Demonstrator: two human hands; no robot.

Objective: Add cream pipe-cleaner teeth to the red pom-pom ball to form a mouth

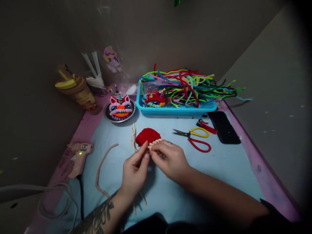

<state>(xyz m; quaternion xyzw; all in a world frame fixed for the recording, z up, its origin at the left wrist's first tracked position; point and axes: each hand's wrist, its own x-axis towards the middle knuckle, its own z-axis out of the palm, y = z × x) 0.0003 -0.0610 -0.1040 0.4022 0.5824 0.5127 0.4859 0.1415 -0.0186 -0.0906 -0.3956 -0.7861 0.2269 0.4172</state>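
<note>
In the middle of the table, my left hand (pixel 135 170) pinches the near edge of a red fuzzy dome-shaped piece (pixel 149 135), thumb and forefinger close together. My right hand (pixel 172 159) has its fingertips closed on a cream braided pipe cleaner strip (pixel 156 142) that runs along the red piece's near right edge. The fingertips of both hands nearly meet and hide part of the strip. Loose cream pipe cleaners (pixel 133 135) stick out to the left of the red piece, and some ends show below my left hand. A longer, bent beige pipe cleaner (pixel 98 172) lies farther left.
Scissors (pixel 188 134), a red lighter (pixel 207 126) and a black phone (pixel 224 127) lie right. A blue tray (pixel 175 112) of pipe cleaners stands behind. A metal bowl (pixel 119 121) holds a lion-head figure (pixel 120 107). Left are a glue gun (pixel 81 159), its cord and a drink cup (pixel 81 94).
</note>
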